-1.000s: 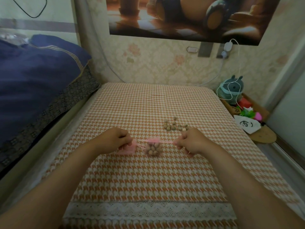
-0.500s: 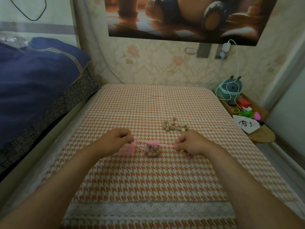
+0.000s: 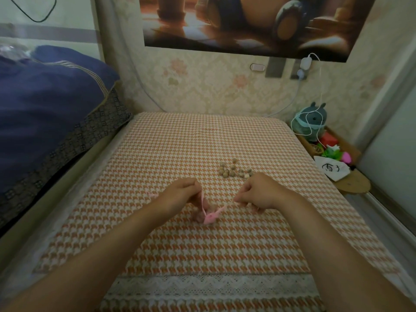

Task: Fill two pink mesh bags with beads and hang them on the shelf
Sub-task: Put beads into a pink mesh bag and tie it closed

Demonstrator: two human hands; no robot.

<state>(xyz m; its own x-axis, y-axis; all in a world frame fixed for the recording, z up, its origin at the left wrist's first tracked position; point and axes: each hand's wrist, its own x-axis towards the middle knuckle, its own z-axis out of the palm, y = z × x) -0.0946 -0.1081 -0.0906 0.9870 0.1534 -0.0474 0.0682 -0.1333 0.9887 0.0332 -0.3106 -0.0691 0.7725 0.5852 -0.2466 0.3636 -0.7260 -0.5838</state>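
- Closing step in hand, by the look of it: cinching the neck of a pink mesh bag [image 3: 209, 217] on the cloth-covered desk [image 3: 202, 255], a little to the near side of the loose beads [image 3: 234, 171].
- Pinching the pink drawstring [image 3: 203, 202] in the left hand [image 3: 180, 194], grip clenched round it, to the near left of the loose beads, with the cord running up from the bag's neck.
- Curled but unreadable at the right hand [image 3: 262, 194], just on the near side of the loose beads: cannot tell whether that grip holds the cord's other end or nothing.
- Blurred brown lump against the bag's left side, likely beads already inside, but too smeared to be sure.
- Roughly halfway at best, judging by the pile lying unbagged; no second bag clearly seen, no shelf plainly picked out.
- Next, probably: drawing both cord ends apart until the neck seals, without tipping the bag. Then scooping the loose beads, small and apt to roll, into the second bag.
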